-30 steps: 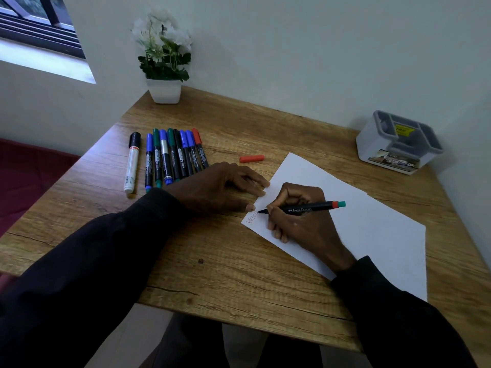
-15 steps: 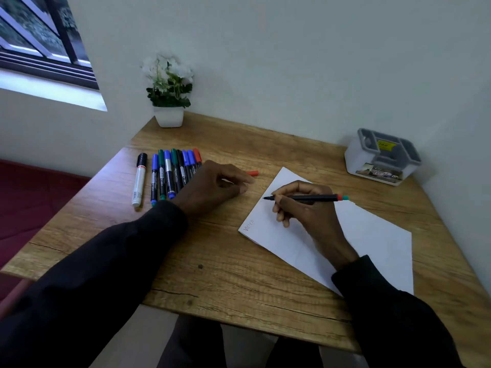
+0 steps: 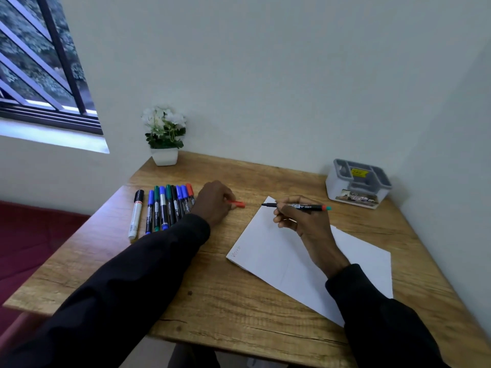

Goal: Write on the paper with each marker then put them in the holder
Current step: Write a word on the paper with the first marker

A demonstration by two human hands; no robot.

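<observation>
The right hand (image 3: 300,219) pinches a slim black marker (image 3: 295,206) between thumb and curled fingers. The marker lies nearly level, its pointed dark tip aimed toward the left hand and raised clear of the sheet, and its blunt tail is banded red and teal. Under this hand and wrist lies the paper (image 3: 279,264), a smooth white rectangle set at a slant on the counter (image 3: 239,301). A few faint red letters sit at the paper's corner nearest the left sleeve.

The left hand (image 3: 215,203) rests knuckles-up on the wood just beside the paper's far corner. Its fingers are curled down over one end of a short red cap (image 3: 238,204), a small glossy cylinder whose other end pokes out toward the right hand.

Just outside the left hand, touching its wrist side, is a tight row of markers (image 3: 167,205). They are round plastic barrels lying side by side with blue, green, black and red caps. A thicker white marker (image 3: 136,216) with a black cap lies a little apart at the row's outer end.

Beyond the right hand, well apart from it in the counter's far corner, stands the holder (image 3: 357,184). It is a rounded white plastic box with a grey divided top and a yellow sticker inside. Beyond the left hand stands a square white pot (image 3: 164,156) of white flowers. The counter's top is matte, strongly grained brown wood.
</observation>
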